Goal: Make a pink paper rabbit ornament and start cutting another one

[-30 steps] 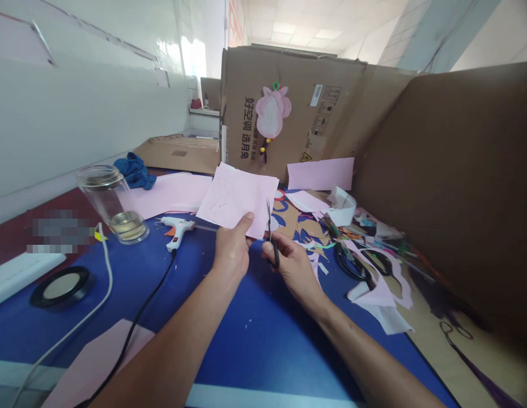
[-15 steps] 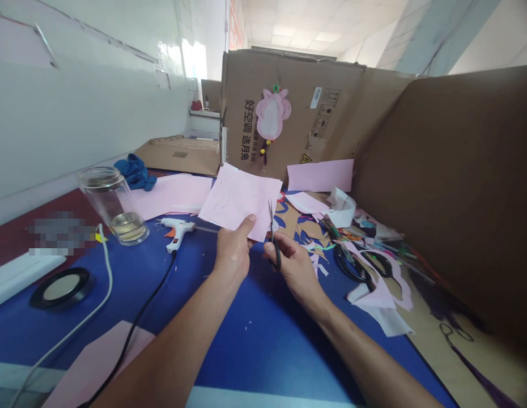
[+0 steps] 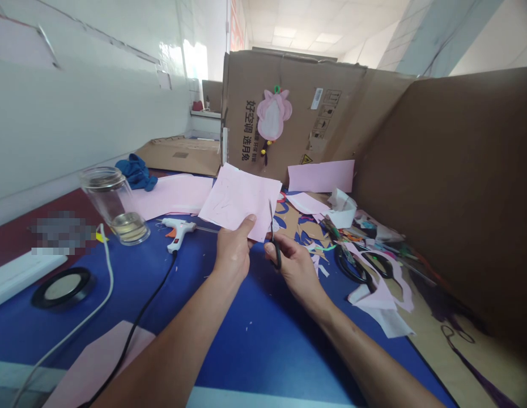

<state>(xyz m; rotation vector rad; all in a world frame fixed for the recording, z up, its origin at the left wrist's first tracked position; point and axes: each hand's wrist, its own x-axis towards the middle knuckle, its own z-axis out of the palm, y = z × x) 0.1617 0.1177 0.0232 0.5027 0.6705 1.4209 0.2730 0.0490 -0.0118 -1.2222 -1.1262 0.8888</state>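
Observation:
Between the thumb and fingers of my left hand (image 3: pixel 234 249) is a pink sheet (image 3: pixel 242 195), held by its lower edge above the blue table. Faint pencil lines run across its face, and its edges suggest more than one layer. My right hand (image 3: pixel 298 266) is closed around the black handles of a pair of scissors (image 3: pixel 275 249). The blades point up and lie against the right edge of the sheet; whether they bite into it I cannot tell. The fingers under the sheet are hidden.
On the left are a glue gun (image 3: pixel 178 231), a glass jar (image 3: pixel 119 204), a roll of black tape (image 3: pixel 63 288) and cords. Paper scraps (image 3: pixel 376 294) and tools clutter the right side. A cardboard panel (image 3: pixel 331 124) bearing a pink flower-like cutout (image 3: pixel 272 116) stands behind.
Almost nothing differs. Both hands, the pink sheet and the scissors keep their places; the view has shifted very slightly.

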